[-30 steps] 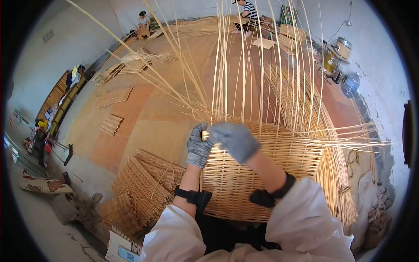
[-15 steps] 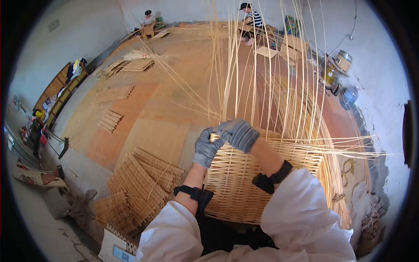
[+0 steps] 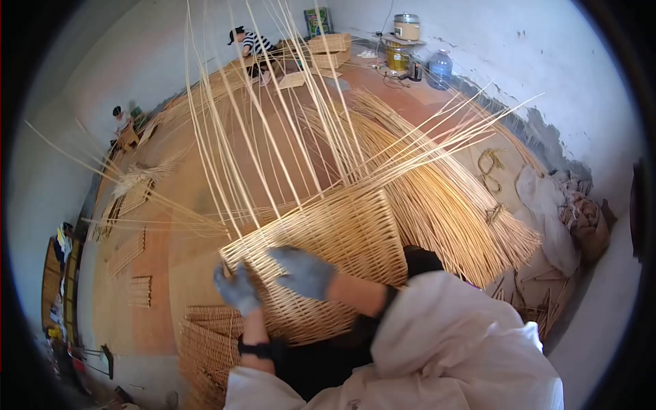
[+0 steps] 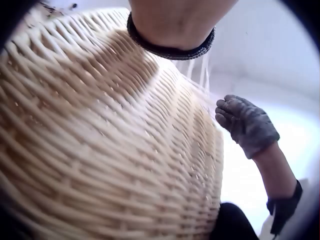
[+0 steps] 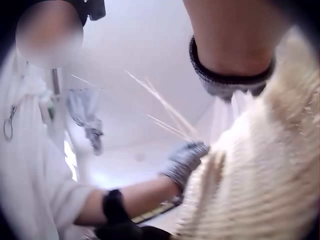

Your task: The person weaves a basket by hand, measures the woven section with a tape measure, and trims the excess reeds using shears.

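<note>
Patchy tan and reddish floor (image 3: 198,270) here, with a fat bundle of sticks (image 3: 444,212) at 2 o'clock from the basket (image 3: 359,236). That's in front of the person, tilted, and both hands have just slid off its top corner, so attention's now lower down. Right hand (image 3: 304,271) is spread loosely over the glossy, ribbed weave; left hand (image 3: 238,290) is at the 8 o'clock edge, can't tell if it's gripping. Long whippy stakes (image 3: 287,116) poke up towards 11.

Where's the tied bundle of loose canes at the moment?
In the head view, the cane bundle lies on the floor to the right of the woven panel, its tied end near the crumpled pale plastic.
</note>
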### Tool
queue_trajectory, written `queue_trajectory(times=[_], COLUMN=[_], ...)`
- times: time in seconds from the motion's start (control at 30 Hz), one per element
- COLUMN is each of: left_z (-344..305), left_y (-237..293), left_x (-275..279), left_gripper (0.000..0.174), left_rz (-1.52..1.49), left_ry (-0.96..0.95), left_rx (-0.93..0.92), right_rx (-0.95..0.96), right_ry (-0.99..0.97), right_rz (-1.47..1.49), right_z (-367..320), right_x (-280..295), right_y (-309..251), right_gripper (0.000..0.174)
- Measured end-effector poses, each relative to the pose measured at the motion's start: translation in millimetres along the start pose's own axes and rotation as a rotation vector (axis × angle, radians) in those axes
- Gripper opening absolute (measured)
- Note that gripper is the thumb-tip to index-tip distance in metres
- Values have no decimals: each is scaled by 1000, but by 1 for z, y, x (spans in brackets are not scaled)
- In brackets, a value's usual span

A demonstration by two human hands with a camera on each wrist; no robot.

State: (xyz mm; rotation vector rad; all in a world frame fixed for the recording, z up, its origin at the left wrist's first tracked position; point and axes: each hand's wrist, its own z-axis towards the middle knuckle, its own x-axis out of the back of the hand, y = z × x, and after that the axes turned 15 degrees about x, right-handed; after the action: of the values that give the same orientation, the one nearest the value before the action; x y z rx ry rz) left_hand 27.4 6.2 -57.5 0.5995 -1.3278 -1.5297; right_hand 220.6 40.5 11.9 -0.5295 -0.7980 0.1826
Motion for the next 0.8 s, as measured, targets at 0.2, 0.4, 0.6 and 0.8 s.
queue_trajectory(times=[0.2,0.4,0.6,0.8], left_z=[-125,-151,-152,-148], left_y=[115,134,156,160], left_x=[-102,-174,-151,-124], left_gripper=[37,56,59,53], left_rz=[193,485,653,618], left_ry=[-635,-417,-312,-156], left_rx=[-743,-587,-620,-607], right_rx=[-757,-709,-665,-561], right_ry=[622,449,454,278], right_rz=[-335,42,90,-125], right_z=[-142,-190,-175,-141], right_x=[90,31,16,40], right_y=[67,108,81,-1], right_gripper=[38,72,80,68])
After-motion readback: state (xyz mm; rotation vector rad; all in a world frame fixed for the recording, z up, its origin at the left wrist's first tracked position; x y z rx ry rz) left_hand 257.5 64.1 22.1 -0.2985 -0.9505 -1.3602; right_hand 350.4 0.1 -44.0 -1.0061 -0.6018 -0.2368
